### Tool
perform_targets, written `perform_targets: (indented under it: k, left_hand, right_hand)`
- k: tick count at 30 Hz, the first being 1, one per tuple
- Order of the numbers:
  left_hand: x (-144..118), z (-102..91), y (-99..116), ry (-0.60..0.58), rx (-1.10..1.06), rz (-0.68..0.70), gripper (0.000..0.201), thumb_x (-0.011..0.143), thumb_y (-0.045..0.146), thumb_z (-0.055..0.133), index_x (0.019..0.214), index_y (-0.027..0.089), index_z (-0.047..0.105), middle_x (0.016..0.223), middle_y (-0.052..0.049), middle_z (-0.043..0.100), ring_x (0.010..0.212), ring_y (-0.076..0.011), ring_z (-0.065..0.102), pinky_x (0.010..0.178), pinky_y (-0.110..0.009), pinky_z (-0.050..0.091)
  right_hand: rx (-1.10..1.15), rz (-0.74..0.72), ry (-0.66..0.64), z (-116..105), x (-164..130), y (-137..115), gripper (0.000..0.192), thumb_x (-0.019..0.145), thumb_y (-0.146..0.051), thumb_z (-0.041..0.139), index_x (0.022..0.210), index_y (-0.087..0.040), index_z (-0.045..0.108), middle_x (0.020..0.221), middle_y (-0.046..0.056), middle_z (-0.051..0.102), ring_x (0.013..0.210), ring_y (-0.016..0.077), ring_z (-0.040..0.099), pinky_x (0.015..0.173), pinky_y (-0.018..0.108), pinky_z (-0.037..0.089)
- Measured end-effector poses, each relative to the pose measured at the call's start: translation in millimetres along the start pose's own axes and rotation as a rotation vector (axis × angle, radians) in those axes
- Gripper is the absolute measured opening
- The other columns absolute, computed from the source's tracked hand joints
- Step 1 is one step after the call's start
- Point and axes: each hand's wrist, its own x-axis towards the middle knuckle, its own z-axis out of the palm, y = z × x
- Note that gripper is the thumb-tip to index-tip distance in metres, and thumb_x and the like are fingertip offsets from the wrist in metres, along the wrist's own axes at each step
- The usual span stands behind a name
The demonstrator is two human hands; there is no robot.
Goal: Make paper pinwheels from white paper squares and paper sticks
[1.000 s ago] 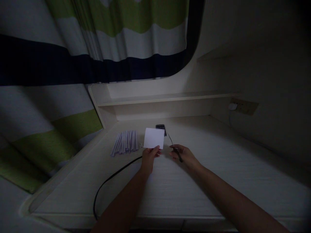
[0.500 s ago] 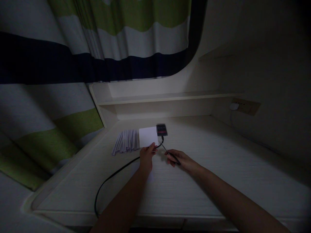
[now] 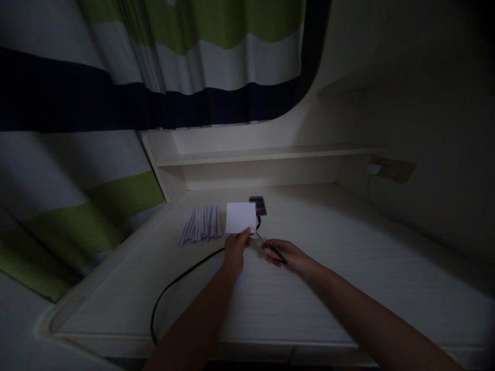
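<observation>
On the desk [image 3: 348, 288], two hands: left hand [image 3: 234, 251] pinches one paper sheet [image 3: 240, 217], right hand [image 3: 288, 255] grips one pair of scissors [image 3: 266, 244].

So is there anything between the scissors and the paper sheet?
Nothing visible. The right hand holds the scissors with the tips already at the lower right edge of the paper, which the left hand holds up.

1. You have two hands in view: one left hand [image 3: 234, 251] and one right hand [image 3: 286, 255].
2. One white paper sheet [image 3: 240, 217].
3. One pair of scissors [image 3: 266, 245].
4. One bundle of paper strips [image 3: 201, 225]; the strip count cannot be resolved.
5. One black cable [image 3: 174, 286].
6. One small black device [image 3: 258, 205].
7. One shelf [image 3: 270, 152].
8. One striped curtain [image 3: 154, 77].
</observation>
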Motion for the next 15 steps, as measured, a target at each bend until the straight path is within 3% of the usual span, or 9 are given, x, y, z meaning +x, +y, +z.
perform_targets:
  k: [15]
  left_hand:
    - [0.3,0.5,-0.1,0.001,0.036,-0.007,0.026,0.056,0.035,0.066,0.061,0.010,0.062,0.059,-0.005,0.063,0.048,-0.0105,0.054,0.048,-0.021,0.038]
  right_hand:
    - [-0.029,-0.005,0.000,1.3,-1.9,-3.5,0.035,0.066,-0.044,0.058,0.083,-0.013,0.056,0.051,-0.004,0.047,0.041,0.0054,0.038,0.039,0.019,0.027]
